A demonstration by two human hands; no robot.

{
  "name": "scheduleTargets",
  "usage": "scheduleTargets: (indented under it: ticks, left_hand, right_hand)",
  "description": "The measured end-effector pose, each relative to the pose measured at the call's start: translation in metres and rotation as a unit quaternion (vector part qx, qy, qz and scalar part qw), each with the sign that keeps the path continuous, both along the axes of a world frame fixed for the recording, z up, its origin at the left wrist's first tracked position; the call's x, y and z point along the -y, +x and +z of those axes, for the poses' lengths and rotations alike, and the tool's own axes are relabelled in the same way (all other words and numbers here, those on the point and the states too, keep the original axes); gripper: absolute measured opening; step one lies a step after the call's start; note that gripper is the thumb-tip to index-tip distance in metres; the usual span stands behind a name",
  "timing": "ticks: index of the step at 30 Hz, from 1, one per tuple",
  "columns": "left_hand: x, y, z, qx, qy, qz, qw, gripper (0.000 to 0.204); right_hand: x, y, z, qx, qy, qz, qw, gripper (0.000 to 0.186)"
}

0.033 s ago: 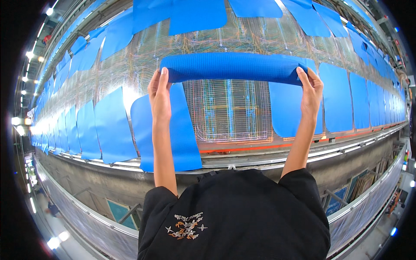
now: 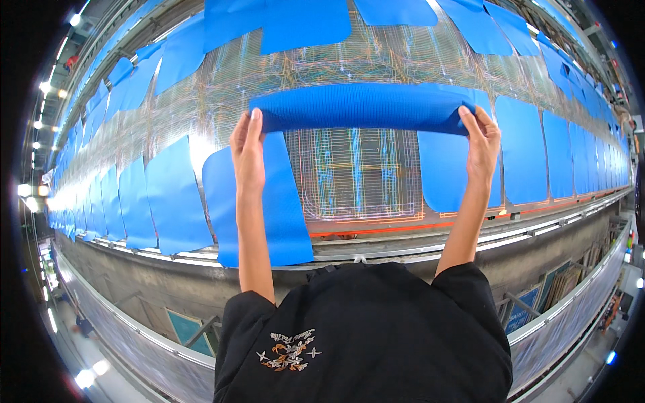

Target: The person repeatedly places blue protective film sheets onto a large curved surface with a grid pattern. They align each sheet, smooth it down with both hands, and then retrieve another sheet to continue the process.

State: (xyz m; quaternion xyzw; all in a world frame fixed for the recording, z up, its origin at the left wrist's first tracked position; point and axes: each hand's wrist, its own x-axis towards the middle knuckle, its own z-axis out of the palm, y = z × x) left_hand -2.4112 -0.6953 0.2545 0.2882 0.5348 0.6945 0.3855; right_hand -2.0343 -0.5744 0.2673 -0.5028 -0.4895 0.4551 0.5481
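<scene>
A blue fabric panel with a fine ribbed grid is stretched sideways between my hands above the table, its near edge curling over. My left hand pinches its left end, thumb on top. At the right end my right hand pinches the corner between thumb and fingers. Underneath lies a bare, line-marked part of the long table, covered in coloured outlines. One blue panel lies beneath my left forearm and overhangs the table's near edge; another lies just left of my right forearm.
More blue panels lie in rows along both sides, left and right, and along the far side. A metal rail runs along the near edge. Behind me stands another long table, with framed screens below.
The near edge of the held fabric panel has dropped slightly toward me. Both hands keep their pinch and have barely shifted.
</scene>
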Motion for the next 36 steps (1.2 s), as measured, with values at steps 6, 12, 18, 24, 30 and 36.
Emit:
scheduleTargets:
  ticks: [6, 12, 18, 24, 30, 36]
  left_hand:
    - [0.023, -0.020, -0.116, -0.121, -0.244, -0.072, 0.959, 0.032]
    - [0.054, -0.017, -0.239, -0.263, -0.351, -0.051, 0.897, 0.035]
    - [0.082, -0.006, -0.274, -0.300, -0.383, -0.031, 0.873, 0.034]
    - [0.084, -0.001, -0.270, -0.294, -0.387, -0.004, 0.874, 0.035]
    - [0.086, 0.003, -0.271, -0.293, -0.366, 0.007, 0.883, 0.033]
    - [0.082, 0.008, -0.268, -0.283, -0.368, 0.024, 0.886, 0.028]
  right_hand:
    - [0.012, 0.014, -0.116, 0.064, -0.159, 0.020, 0.985, 0.015]
    - [0.044, 0.019, -0.240, 0.302, -0.167, 0.030, 0.938, 0.026]
    - [0.068, 0.015, -0.274, 0.283, -0.150, -0.001, 0.947, 0.028]
    - [0.072, 0.015, -0.269, 0.280, -0.183, 0.004, 0.942, 0.026]
    - [0.076, 0.013, -0.266, 0.324, -0.193, -0.008, 0.926, 0.026]
    - [0.078, 0.011, -0.274, 0.293, -0.168, -0.031, 0.941, 0.025]
